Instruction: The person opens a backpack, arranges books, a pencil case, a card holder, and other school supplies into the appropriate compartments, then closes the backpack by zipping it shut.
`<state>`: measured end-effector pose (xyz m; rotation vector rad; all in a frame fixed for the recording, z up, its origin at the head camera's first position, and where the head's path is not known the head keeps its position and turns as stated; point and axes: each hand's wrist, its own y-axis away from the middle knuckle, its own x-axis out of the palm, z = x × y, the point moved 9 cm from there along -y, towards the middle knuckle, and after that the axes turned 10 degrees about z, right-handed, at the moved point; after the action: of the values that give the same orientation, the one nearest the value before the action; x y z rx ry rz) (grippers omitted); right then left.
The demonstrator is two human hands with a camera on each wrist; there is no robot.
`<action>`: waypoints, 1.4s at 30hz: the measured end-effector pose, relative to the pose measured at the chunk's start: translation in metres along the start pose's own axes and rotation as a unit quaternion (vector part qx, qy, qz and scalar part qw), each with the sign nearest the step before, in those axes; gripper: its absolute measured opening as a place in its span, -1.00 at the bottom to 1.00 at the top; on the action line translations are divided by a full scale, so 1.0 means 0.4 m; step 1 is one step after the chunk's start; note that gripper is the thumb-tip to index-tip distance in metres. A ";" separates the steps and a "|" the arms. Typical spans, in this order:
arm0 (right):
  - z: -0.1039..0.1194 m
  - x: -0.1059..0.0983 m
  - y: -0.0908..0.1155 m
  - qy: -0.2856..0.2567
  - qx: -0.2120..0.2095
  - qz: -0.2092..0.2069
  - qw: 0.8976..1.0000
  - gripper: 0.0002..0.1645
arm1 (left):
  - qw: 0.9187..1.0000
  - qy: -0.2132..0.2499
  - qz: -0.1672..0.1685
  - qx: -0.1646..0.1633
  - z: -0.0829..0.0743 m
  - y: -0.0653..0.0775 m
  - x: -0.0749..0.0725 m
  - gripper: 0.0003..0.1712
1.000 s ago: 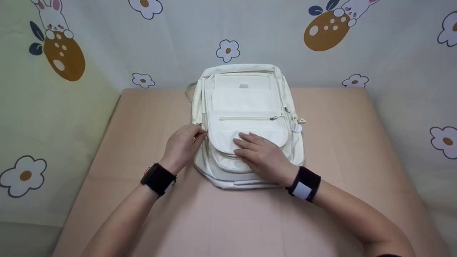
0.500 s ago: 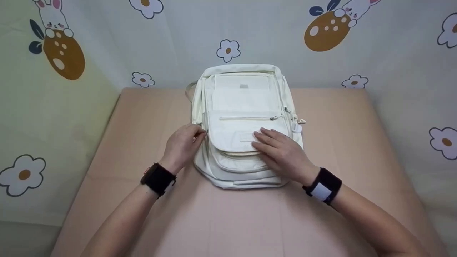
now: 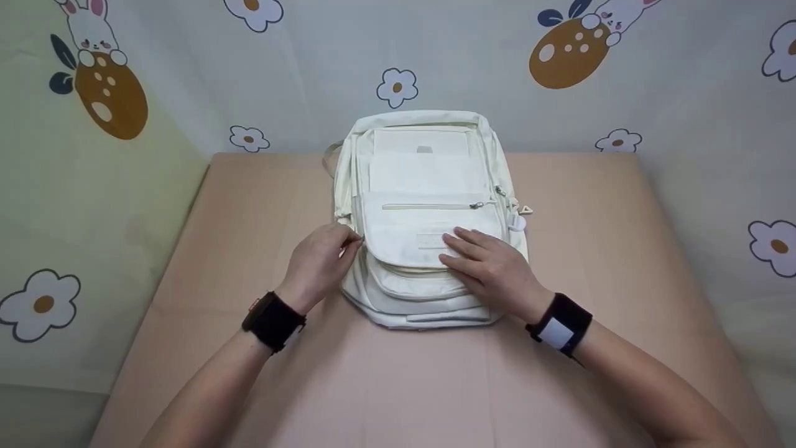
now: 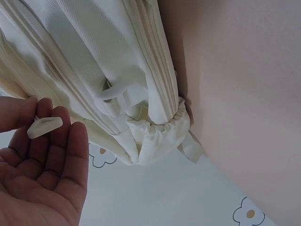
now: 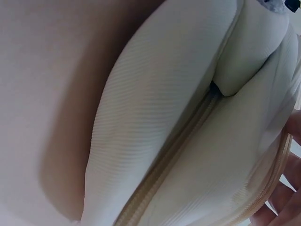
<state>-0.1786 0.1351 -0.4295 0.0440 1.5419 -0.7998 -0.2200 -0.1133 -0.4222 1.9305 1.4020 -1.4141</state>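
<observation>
A cream backpack [image 3: 429, 168] lies front up, its top toward the back wall. At the left edge of its front pocket [image 3: 395, 239], my left hand [image 3: 320, 258] pinches a zipper pull between thumb and forefinger. In the left wrist view the pull's pale, loop-shaped tab [image 4: 44, 127] hangs against the curled fingers. My right hand [image 3: 494, 267] rests on the pocket's lower right with its fingers spread and nearly straight. Beside its fingertips in the right wrist view runs a curved zipper edge [image 5: 275, 188].
The bag lies on a table with a pinkish-beige cover [image 3: 423, 386]. A small horizontal zipper [image 3: 429, 206] crosses the bag's front. White and cream charms [image 3: 517, 223] hang at its right side. Printed fabric walls [image 3: 323, 68] enclose the back and sides.
My right hand slid rightward across the pocket, then stayed there. My left hand, still pinching the zipper pull, has moved slightly down the pocket's left edge toward me.
</observation>
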 end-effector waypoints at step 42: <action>-0.081 -0.066 0.093 -0.020 0.055 -0.070 0.996 -0.64 | 0.999 -0.030 -0.006 0.042 -0.103 0.064 0.018 -0.88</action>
<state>-0.1843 0.1907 -0.4254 0.0004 1.4738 -0.9912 -0.1772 -0.0902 -0.4169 1.9169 1.3490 -1.5478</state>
